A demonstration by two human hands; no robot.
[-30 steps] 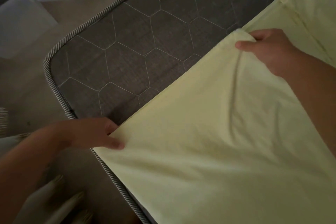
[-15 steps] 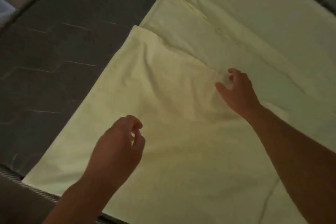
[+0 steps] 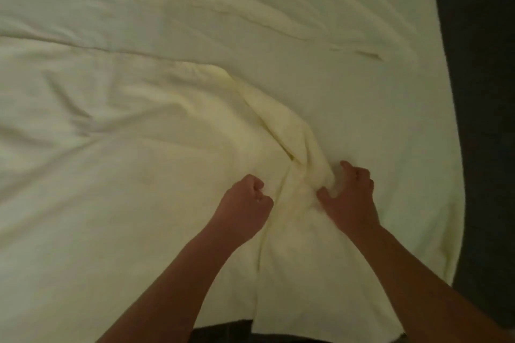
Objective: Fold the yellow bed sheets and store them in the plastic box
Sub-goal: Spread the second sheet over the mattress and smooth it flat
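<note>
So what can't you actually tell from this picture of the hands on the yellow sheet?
All from the head view:
- The plastic box: not in view.
- The left hand: its fingers curl under, so whether it pinches the yellow sheet is hidden by the hand itself.
- How many layers sit in the bunched ridge by the right hand: dim light and folds hide it.
- The mattress: mostly covered by the sheet or cut off at the right edge.
</note>
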